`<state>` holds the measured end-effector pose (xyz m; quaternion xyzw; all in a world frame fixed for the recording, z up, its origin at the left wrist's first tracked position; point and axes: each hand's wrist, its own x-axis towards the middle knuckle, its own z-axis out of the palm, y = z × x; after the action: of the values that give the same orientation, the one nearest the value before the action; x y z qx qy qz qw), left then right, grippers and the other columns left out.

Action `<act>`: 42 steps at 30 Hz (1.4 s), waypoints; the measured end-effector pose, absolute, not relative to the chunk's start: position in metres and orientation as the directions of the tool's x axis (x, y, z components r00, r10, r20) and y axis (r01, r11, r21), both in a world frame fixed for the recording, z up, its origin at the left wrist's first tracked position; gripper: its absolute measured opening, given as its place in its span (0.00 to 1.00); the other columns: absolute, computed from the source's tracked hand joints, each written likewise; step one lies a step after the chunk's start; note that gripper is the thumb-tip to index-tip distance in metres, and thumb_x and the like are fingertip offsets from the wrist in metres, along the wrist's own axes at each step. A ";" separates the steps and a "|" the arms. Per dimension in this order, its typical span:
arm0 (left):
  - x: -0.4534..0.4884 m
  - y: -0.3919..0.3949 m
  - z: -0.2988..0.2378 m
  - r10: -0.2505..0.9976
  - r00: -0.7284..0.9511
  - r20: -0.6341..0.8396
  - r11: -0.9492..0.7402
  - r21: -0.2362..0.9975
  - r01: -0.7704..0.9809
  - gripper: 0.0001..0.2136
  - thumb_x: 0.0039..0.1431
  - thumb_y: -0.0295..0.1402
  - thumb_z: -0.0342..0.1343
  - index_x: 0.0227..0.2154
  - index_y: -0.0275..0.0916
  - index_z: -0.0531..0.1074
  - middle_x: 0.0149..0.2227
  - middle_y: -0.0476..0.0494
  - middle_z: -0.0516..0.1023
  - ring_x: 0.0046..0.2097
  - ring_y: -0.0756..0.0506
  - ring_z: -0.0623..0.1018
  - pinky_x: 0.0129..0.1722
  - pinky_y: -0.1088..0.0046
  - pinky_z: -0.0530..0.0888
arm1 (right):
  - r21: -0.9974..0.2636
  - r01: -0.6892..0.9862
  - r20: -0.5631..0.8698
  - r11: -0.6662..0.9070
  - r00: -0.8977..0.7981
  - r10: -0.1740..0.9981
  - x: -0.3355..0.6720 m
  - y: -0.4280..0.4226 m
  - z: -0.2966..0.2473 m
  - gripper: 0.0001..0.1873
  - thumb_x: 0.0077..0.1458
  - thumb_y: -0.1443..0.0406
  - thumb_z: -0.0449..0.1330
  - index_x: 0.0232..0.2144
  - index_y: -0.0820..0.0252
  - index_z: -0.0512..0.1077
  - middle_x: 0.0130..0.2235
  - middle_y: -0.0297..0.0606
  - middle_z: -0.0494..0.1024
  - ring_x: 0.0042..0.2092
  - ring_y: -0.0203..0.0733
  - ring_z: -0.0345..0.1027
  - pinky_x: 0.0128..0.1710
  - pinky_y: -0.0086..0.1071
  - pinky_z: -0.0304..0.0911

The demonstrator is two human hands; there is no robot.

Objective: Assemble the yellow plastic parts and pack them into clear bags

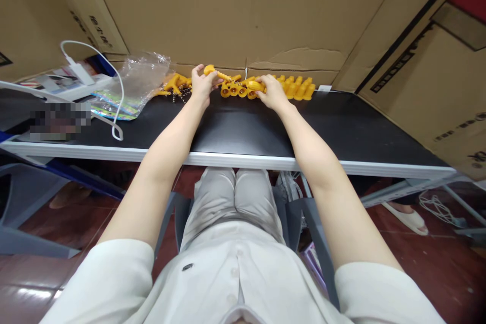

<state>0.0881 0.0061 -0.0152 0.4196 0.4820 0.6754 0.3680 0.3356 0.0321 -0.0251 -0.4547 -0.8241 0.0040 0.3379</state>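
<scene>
My left hand [201, 84] is closed around a small yellow plastic part [211, 70], lifted a little above the black table [235, 126]. My right hand [272, 92] pinches another yellow part [255, 85] at the end of a row of like yellow pieces [234, 90] lying against the cardboard wall. More yellow pieces [298, 88] lie in a row right of my right hand. A loose heap of yellow parts with small metal chains [176, 86] sits just left of my left hand.
A crumpled clear plastic bag [140, 78] lies on colourful packets at the left. A white charger and cable [81, 72] loop over the table's left end. Cardboard boxes [425, 61] wall the back and right. A sandalled foot [406, 216] shows under the table at right.
</scene>
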 end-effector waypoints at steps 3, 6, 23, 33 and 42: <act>0.092 0.002 -0.014 0.905 -0.380 0.192 -0.254 0.960 -0.120 0.34 0.67 0.40 0.69 0.70 0.51 0.59 0.60 0.39 0.82 0.59 0.35 0.86 0.59 0.58 0.82 | -0.308 0.721 0.576 0.620 -0.377 0.725 0.334 0.030 -0.024 0.17 0.64 0.56 0.66 0.52 0.55 0.78 0.56 0.51 0.80 0.61 0.64 0.73 0.66 0.62 0.66; 0.095 -0.002 -0.012 0.912 -0.372 0.174 -0.240 0.961 -0.138 0.32 0.68 0.36 0.66 0.70 0.51 0.59 0.58 0.41 0.83 0.58 0.36 0.87 0.59 0.61 0.82 | -0.305 0.710 0.599 0.635 -0.375 0.707 0.336 0.032 -0.025 0.19 0.64 0.54 0.66 0.53 0.54 0.78 0.55 0.51 0.80 0.60 0.64 0.74 0.66 0.62 0.66; 0.097 0.001 -0.015 0.920 -0.337 0.202 -0.252 0.962 -0.109 0.31 0.60 0.27 0.65 0.66 0.47 0.65 0.59 0.39 0.82 0.60 0.35 0.86 0.60 0.59 0.82 | -0.317 0.738 0.606 0.595 -0.325 0.726 0.337 0.032 -0.022 0.20 0.67 0.54 0.63 0.56 0.55 0.78 0.57 0.51 0.80 0.62 0.64 0.74 0.67 0.61 0.66; 0.109 -0.023 -0.012 0.945 -0.201 0.259 -0.270 0.962 -0.031 0.22 0.64 0.30 0.69 0.58 0.43 0.74 0.60 0.37 0.78 0.61 0.30 0.84 0.64 0.49 0.80 | -0.243 0.677 0.626 0.695 -0.438 0.645 0.320 0.015 -0.015 0.21 0.68 0.57 0.62 0.59 0.54 0.78 0.60 0.51 0.78 0.64 0.66 0.72 0.69 0.64 0.65; 0.105 -0.023 -0.019 0.965 -0.100 0.242 -0.210 0.943 0.258 0.12 0.58 0.24 0.64 0.44 0.42 0.76 0.40 0.45 0.81 0.53 0.33 0.88 0.60 0.44 0.81 | -0.274 0.697 0.610 0.662 -0.407 0.680 0.331 0.022 -0.015 0.21 0.65 0.65 0.63 0.60 0.53 0.79 0.61 0.50 0.78 0.64 0.64 0.72 0.71 0.61 0.63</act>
<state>0.1054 -0.0230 -0.0195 0.5783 0.5287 0.5200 0.3399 0.3310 0.0219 -0.0154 -0.4107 -0.8386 -0.0120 0.3576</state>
